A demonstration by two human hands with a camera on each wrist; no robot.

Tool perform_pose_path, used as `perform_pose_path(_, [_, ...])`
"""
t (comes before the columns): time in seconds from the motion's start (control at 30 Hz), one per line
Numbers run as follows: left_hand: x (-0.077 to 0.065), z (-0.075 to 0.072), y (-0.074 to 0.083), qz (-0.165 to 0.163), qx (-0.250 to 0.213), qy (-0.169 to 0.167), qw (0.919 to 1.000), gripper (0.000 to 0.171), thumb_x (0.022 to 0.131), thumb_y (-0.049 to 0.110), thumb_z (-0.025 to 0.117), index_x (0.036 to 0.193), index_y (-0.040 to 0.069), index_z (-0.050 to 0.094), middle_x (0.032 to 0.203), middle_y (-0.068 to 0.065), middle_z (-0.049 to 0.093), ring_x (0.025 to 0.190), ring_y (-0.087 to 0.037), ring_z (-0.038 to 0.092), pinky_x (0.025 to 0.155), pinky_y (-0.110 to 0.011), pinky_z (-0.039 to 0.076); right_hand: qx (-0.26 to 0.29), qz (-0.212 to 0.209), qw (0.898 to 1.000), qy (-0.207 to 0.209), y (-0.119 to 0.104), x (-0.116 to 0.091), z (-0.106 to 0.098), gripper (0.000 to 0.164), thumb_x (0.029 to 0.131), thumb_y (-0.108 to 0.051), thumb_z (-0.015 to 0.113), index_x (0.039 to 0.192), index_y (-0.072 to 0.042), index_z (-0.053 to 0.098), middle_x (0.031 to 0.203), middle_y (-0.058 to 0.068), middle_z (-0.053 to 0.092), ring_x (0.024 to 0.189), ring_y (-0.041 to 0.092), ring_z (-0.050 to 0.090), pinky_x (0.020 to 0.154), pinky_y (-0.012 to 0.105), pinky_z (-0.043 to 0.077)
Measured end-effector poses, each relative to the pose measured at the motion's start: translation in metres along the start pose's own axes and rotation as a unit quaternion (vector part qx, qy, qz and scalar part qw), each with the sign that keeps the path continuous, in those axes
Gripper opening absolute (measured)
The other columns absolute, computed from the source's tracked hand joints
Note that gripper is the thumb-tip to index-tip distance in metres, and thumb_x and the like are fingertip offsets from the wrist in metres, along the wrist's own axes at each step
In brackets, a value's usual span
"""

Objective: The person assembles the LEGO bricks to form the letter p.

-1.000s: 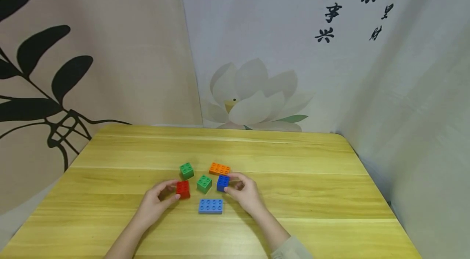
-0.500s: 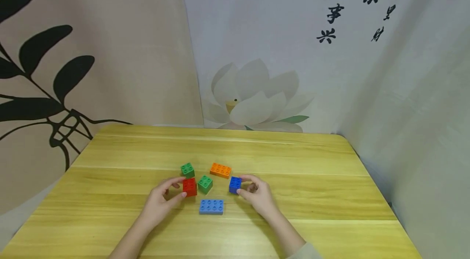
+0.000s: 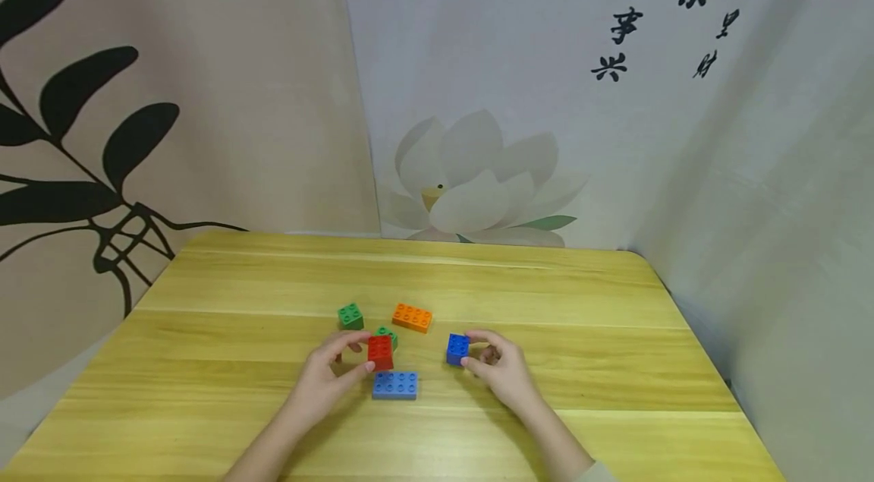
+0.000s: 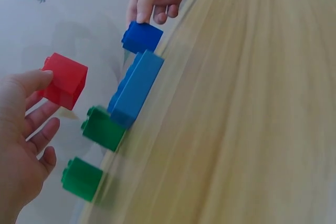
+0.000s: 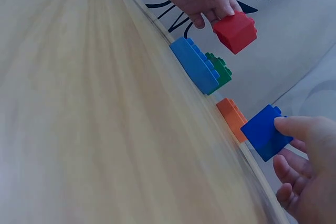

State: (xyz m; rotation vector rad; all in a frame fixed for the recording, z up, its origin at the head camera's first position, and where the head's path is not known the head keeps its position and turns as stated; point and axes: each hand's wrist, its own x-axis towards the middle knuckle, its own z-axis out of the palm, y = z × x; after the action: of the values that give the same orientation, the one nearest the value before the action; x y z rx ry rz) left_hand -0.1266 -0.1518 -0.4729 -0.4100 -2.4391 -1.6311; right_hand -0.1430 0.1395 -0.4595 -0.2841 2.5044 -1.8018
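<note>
My left hand (image 3: 328,379) pinches a red building block (image 3: 380,352) between thumb and fingers. In the left wrist view the red block hangs above the table, apart from the others. My right hand (image 3: 504,372) pinches a dark blue block (image 3: 457,349) on the right side, also seen in the right wrist view just off the tabletop. Behind the red block a green block (image 3: 389,334) is partly hidden. Just in front of it lies a long light blue block (image 3: 394,385).
A second green block (image 3: 350,316) stands at the back left of the group. To its right lies a long orange block (image 3: 412,318). All rest on a wooden table (image 3: 580,300), with printed curtains (image 3: 273,87) hanging behind it.
The red block has moved right in my left hand, from beside the back green block to in front of the other. My right hand has carried the dark blue block right, away from the orange one.
</note>
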Motion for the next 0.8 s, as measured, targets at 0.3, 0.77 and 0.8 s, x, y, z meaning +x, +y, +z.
perform_pose_path(0.3, [0.005,0.017,0.016,-0.017,-0.024,-0.011,0.9995,0.043,0.078,0.007,0.078,0.118,0.011,0.066,0.1,0.004,0.062,0.092,-0.03,0.053,0.079,-0.036,0.041,-0.007,0.002,1.0,0.007,0.002,-0.005,-0.01,0.037,0.079,0.005,0.074,0.115,0.002,0.065,0.098,0.015,0.064,0.069,0.015,0.049,0.054,0.018,0.039])
perform_pose_path(0.77, [0.017,0.042,0.033,-0.026,-0.05,-0.033,0.9978,0.042,0.08,0.007,0.077,0.119,0.016,0.066,0.108,0.007,0.061,0.098,-0.025,0.053,0.079,-0.04,0.046,-0.012,-0.002,1.0,0.003,0.02,-0.008,-0.025,0.038,0.078,0.005,0.074,0.115,0.002,0.064,0.1,0.012,0.064,0.069,0.015,0.05,0.056,0.019,0.04])
perform_pose_path(0.8, [0.018,0.043,0.035,-0.022,-0.052,-0.036,0.9977,0.042,0.08,0.007,0.077,0.119,0.017,0.066,0.108,0.008,0.061,0.098,-0.025,0.053,0.079,-0.041,0.046,-0.012,-0.001,1.0,0.004,0.026,-0.007,-0.026,0.039,0.078,0.005,0.074,0.115,0.001,0.065,0.1,0.011,0.064,0.069,0.015,0.05,0.056,0.019,0.04])
